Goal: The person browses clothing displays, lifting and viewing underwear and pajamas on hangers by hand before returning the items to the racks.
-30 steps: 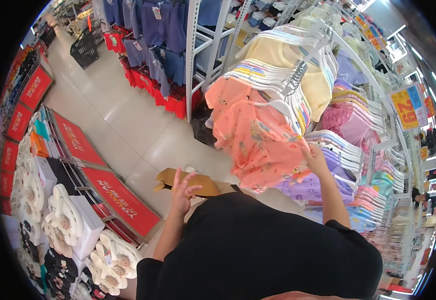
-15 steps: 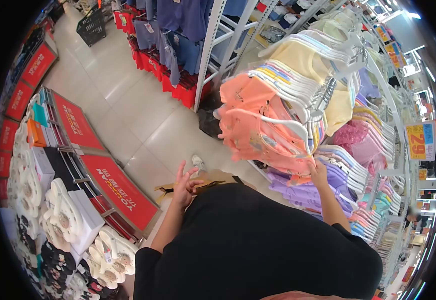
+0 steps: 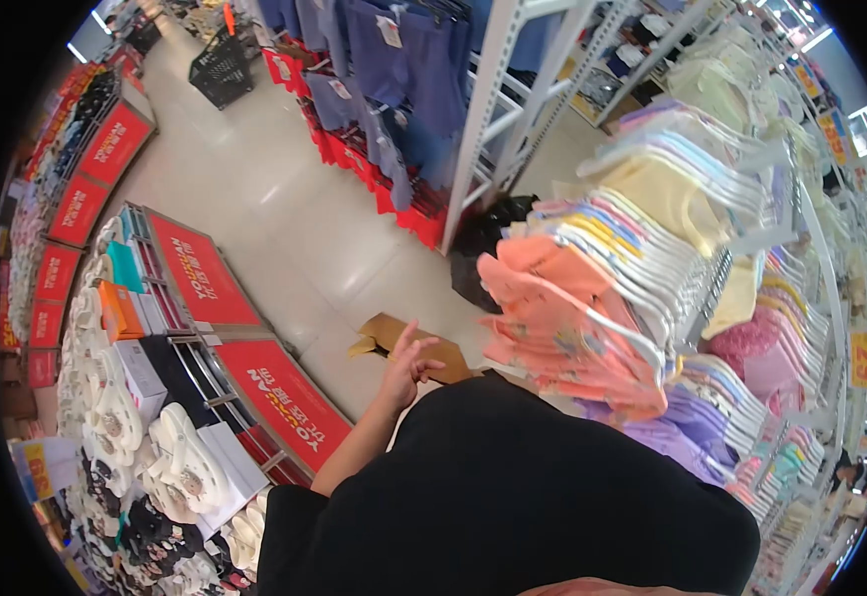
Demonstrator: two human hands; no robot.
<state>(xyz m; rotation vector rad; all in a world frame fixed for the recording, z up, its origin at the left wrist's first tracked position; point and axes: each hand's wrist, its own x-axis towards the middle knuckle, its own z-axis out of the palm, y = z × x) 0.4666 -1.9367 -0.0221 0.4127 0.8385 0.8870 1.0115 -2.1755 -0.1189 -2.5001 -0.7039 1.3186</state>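
My left hand (image 3: 411, 366) is raised in front of my black shirt (image 3: 523, 477), fingers apart and holding nothing. Behind it, an open cardboard box (image 3: 445, 350) shows on the floor. My right hand is out of sight. Ahead to the right, coral-orange printed children's tops (image 3: 562, 343) hang on white hangers at the near end of a rack. Pale yellow tops (image 3: 657, 194) hang farther along it. Lilac garments (image 3: 687, 422) hang lower down, beside a pink top (image 3: 756, 353).
White clogs (image 3: 187, 462) and shoe boxes cover a shelf with red sign panels (image 3: 279, 397) on my left. Blue garments (image 3: 408, 65) hang by a white metal upright (image 3: 488, 114). A black basket (image 3: 222, 72) sits down the tiled aisle (image 3: 254, 189).
My right hand was at the hem of the front coral top; it has left the view. The scene has shifted rightward and slightly down, and more of the cardboard box shows. My left hand stays open.
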